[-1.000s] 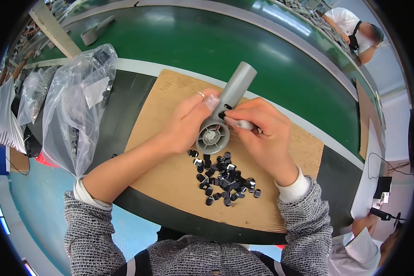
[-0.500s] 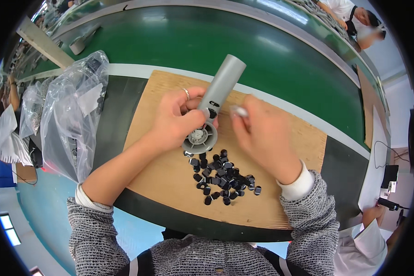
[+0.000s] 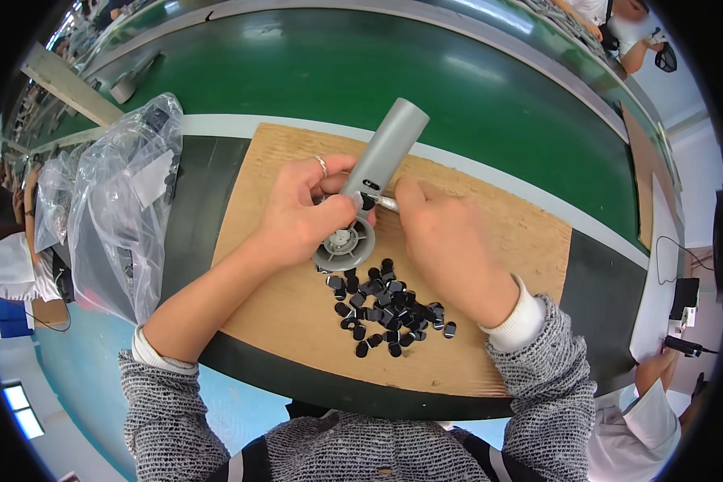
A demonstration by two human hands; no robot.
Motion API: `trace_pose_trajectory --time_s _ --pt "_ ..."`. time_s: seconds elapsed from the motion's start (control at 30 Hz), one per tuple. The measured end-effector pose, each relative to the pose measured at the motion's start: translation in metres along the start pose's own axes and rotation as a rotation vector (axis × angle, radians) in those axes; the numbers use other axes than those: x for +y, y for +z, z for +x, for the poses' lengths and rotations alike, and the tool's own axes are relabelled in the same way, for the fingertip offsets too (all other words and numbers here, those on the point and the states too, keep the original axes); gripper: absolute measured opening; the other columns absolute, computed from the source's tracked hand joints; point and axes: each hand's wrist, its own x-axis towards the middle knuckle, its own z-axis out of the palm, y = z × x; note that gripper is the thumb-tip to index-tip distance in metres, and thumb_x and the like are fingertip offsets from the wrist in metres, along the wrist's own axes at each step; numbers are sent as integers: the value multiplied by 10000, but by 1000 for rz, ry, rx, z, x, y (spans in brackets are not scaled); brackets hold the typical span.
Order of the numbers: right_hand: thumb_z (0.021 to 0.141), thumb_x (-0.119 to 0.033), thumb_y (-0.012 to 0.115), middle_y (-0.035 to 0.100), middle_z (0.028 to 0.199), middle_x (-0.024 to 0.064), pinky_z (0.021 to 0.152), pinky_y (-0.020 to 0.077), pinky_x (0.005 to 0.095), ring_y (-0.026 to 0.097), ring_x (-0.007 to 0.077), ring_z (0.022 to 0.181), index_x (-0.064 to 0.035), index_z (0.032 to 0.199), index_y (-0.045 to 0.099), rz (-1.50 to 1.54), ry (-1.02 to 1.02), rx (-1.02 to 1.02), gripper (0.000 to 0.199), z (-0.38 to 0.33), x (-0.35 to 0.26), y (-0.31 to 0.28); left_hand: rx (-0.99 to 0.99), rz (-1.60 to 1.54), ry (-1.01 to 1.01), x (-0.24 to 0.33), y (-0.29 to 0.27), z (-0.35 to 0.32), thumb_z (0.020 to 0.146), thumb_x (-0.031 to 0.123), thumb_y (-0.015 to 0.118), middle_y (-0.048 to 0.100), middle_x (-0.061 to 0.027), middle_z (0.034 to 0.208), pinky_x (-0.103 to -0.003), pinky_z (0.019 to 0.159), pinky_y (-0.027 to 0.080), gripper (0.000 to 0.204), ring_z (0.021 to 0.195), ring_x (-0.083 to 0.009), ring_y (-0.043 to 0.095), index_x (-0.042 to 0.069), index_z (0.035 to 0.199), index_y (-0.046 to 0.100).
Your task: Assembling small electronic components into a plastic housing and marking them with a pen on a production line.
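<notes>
My left hand (image 3: 301,210), with a ring on one finger, is closed round a grey appliance housing (image 3: 397,138) with a tube-shaped body. Its round, spoked end (image 3: 347,244) points toward me. My left thumb presses beside a small black piece (image 3: 367,202) on the housing, just below a dark slot. Between the fingers of my right hand (image 3: 450,241) is a slim silvery tool (image 3: 386,203); its tip meets the housing at the black piece. The tool's exact kind does not show. Below both hands lies a loose pile of small black pieces (image 3: 390,305).
A brown board (image 3: 458,361) lies under the work on a dark table. Clear plastic bags (image 3: 124,209) stand at the left. Beyond the board runs a green conveyor belt (image 3: 297,72). Other people sit at the far right, lower right and left edges.
My right hand has moved left to the housing, bringing the tool's tip onto the black piece. My left hand keeps its hold, and the housing has barely shifted.
</notes>
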Motion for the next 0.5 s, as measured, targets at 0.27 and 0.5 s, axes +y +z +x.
trace_pose_trajectory --time_s 0.27,0.5 --pt "822 -60 591 646 699 174 499 523 376 676 304 606 -3 835 518 -49 -4 -202 93 -7 -10 -4 -46 20 -24 7 0 1 763 25 558 687 -112 837 -281 708 520 399 752 -125 641 -91 1143 595" --pt "803 -22 592 630 683 182 523 522 409 667 324 618 5 890 519 104 40 -119 117 -7 -10 8 -62 3 -69 9 -1 3 778 16 541 688 -114 839 -280 718 527 359 759 -134 654 -100 1112 600"
